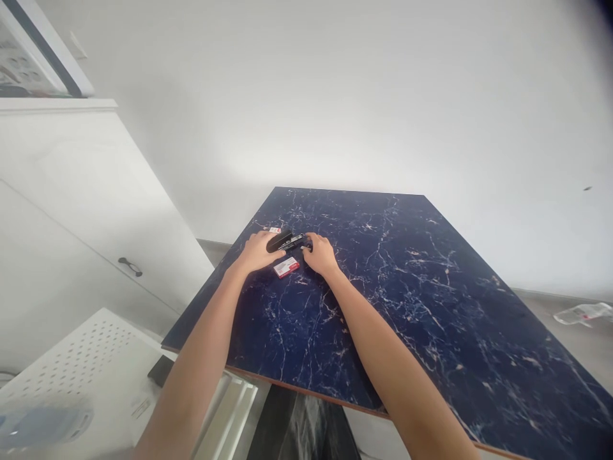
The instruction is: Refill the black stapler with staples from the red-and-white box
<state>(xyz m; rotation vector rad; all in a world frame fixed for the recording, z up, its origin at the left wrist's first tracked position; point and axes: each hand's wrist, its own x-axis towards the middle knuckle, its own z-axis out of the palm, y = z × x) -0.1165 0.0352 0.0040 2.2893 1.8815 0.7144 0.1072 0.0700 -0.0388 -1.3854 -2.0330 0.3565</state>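
left hand (258,252) clamps the black stapler (286,241) at frame centre, likely to steady it; right hand (320,254) touches its front, grip state unclear. staple box (286,268) lies just below, on the desk (407,287).

A plain white wall (335,96) is filling the whole far side of the room, and soft, even light is spreading across it and glancing off the square, dark blue desk with white marble veining (431,306) that is standing just in front of it. On the left a tall white cabinet (71,211) with a small dark metal handle (130,266) is rising beside the desk, and a white perforated panel (86,358) is lying low in the near left corner. A narrow strip of grey floor (541,300) is showing along the foot of the wall, where a crumpled piece of clear plastic (584,313) is lying at the right.
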